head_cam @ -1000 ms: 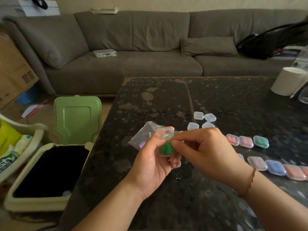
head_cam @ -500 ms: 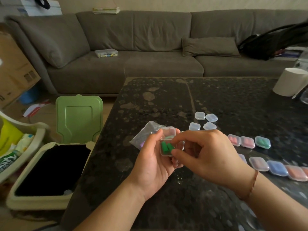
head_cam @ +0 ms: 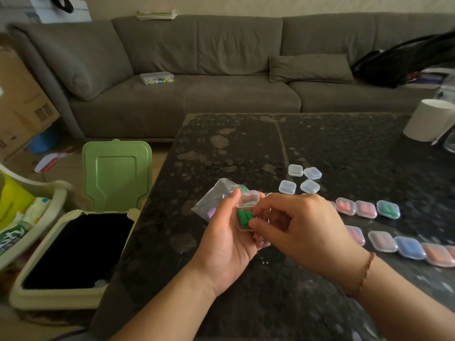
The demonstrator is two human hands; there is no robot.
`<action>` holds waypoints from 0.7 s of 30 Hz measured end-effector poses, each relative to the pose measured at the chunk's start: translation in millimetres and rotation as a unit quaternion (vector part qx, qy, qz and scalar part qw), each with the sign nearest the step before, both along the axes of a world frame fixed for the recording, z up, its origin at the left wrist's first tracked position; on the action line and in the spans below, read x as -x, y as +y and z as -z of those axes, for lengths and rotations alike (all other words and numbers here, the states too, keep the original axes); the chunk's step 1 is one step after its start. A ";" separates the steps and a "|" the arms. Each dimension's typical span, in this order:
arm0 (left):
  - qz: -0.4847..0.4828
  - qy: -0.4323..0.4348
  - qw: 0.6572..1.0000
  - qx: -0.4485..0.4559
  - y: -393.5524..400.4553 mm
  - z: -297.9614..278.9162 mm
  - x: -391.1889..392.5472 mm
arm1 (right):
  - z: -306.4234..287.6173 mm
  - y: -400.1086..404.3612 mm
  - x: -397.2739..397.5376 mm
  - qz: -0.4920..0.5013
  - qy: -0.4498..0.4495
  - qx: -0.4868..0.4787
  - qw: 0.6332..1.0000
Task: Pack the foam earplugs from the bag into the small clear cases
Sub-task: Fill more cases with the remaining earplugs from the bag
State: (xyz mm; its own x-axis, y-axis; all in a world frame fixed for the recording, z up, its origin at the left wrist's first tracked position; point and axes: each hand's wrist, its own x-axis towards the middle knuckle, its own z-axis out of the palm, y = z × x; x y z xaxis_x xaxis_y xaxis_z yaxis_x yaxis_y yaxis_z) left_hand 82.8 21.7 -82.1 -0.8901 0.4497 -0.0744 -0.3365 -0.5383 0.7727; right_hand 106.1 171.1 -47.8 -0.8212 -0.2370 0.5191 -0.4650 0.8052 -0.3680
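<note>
1. The left hand (head_cam: 227, 238) holds a small clear case (head_cam: 246, 212) above the near part of the table (head_cam: 234, 148), thumb up along its left edge and fingers curled under it. Its lid stands open at the top.
2. Two green earplugs (head_cam: 244, 216) lie side by side in the case. A second ago they sat a little lower and straighter; now they are tipped, so they have been nudged into place.
3. The right hand (head_cam: 299, 228) pinches at the right edge of the case, thumb and forefinger bent against it. Whether it touches an earplug or only the plastic, I cannot tell.
4. The bag (head_cam: 214, 200) lies on the table just behind the left hand, with a purple earplug (head_cam: 210, 213) showing through it.
5. Right of the case lie the filled cases (head_cam: 364, 209) in rows; beyond it, four empty cases (head_cam: 304, 179).
6. Judgement: this pair looks seated, so closing the lid is likely next.
</note>
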 end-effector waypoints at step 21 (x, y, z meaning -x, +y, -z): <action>0.019 0.048 0.999 -0.004 -0.7 -2.2 -4.5 | -3.2 -4.3 -2.1 -0.032 0.152 -0.142 0.978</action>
